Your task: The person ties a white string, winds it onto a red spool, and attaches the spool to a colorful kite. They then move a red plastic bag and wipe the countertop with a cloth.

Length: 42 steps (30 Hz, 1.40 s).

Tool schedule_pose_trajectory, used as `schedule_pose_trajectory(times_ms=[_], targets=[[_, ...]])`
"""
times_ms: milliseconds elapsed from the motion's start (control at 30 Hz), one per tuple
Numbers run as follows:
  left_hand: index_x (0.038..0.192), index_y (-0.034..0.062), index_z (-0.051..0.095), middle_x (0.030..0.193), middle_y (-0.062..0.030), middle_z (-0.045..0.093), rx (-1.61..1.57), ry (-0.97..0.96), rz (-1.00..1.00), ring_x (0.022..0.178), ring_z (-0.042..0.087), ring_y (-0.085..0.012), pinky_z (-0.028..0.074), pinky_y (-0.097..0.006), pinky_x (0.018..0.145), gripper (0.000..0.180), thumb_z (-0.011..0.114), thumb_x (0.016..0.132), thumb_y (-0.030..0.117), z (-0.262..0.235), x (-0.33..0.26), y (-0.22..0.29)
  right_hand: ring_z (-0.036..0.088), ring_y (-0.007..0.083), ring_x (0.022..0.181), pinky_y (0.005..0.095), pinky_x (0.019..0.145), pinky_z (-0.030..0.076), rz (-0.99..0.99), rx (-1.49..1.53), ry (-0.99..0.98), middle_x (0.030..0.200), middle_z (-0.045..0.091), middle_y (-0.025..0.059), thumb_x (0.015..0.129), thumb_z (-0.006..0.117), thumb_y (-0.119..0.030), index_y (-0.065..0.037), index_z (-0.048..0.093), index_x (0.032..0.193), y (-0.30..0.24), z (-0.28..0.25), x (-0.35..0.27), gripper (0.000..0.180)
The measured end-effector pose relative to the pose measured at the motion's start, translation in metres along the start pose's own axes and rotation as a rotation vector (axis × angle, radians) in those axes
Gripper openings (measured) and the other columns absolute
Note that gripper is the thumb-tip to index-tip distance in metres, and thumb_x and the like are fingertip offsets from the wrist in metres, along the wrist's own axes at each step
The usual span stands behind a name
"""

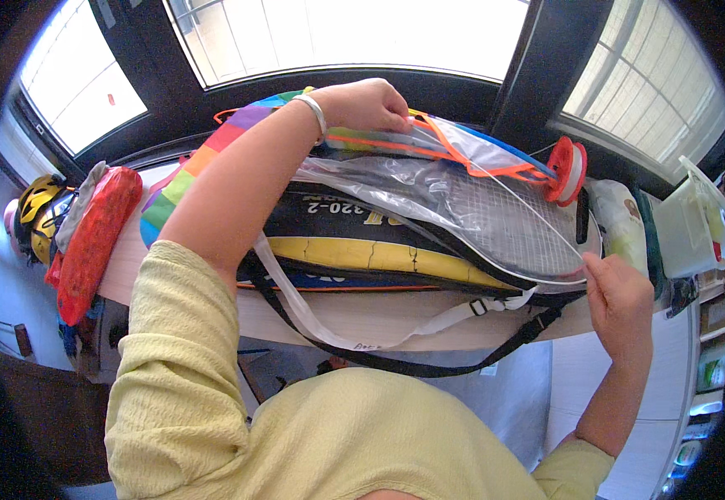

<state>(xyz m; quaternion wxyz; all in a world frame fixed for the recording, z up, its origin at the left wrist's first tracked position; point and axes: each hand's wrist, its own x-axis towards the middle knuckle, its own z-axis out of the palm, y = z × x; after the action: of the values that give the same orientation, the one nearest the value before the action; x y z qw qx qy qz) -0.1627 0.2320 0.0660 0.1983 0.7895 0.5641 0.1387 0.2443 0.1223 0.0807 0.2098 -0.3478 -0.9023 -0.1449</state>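
Observation:
My left hand, a bracelet at its wrist, is closed above a rainbow-coloured kite with orange edging. From its fingertips a thin white string runs taut down to my right hand, whose thumb and finger pinch it. Off the kite's right end sits a red spool wound with white line. Under the string lies a badminton racket in a clear-fronted cover. Nearer me is a black and yellow racket bag with white and black straps.
Everything rests on a pale wooden shelf below dark-framed windows. A red bag and a yellow and black helmet are at the left. At the right stand a white plastic bag and a pale plastic bin.

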Motion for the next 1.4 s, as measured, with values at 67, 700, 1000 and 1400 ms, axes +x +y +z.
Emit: schedule_pose_trajectory(times_ms=[67,700,1000,1400], targets=[[0.093,0.0003,0.069,0.070,0.0019,0.062,0.005,0.003,0.003,0.065,0.051,-0.0078,0.046,-0.028,0.063,0.027,0.062,0.089,0.027,0.004,0.000,-0.001,0.058,0.0305,0.063,0.0404,0.055,0.045,-0.017,-0.014,-0.013,0.073,0.056,0.0116,0.073,0.064,-0.001,-0.003,0.063,0.097,-0.008,0.000,-0.003,0.025],[0.090,-0.0015,0.068,0.064,-0.0045,0.058,0.063,0.130,0.052,0.062,0.050,-0.0114,0.044,-0.031,0.059,0.027,0.064,0.088,0.025,0.009,0.001,0.015,0.060,0.0274,0.069,0.0381,0.058,0.048,0.150,-0.052,0.021,0.077,0.055,0.0101,0.082,0.057,-0.006,-0.004,0.057,0.095,-0.055,0.037,0.007,0.013],[0.094,0.0012,0.063,0.079,-0.0010,0.063,0.003,0.140,0.160,0.071,0.055,-0.0071,0.047,-0.024,0.064,0.016,0.066,0.087,0.015,0.005,0.003,0.034,0.066,0.0275,0.077,0.0376,0.061,0.055,0.111,-0.061,0.158,0.085,0.060,0.0121,0.084,0.051,-0.007,-0.006,0.055,0.110,-0.060,0.070,0.070,0.027],[0.087,-0.0006,0.071,0.068,-0.0031,0.064,0.090,0.208,0.116,0.062,0.055,-0.0102,0.048,-0.027,0.060,0.026,0.069,0.083,0.025,0.001,0.004,0.033,0.068,0.0302,0.071,0.0383,0.057,0.057,0.080,-0.207,0.116,0.087,0.065,0.0159,0.082,0.052,-0.008,-0.002,0.063,0.096,-0.081,0.072,0.094,0.018]])
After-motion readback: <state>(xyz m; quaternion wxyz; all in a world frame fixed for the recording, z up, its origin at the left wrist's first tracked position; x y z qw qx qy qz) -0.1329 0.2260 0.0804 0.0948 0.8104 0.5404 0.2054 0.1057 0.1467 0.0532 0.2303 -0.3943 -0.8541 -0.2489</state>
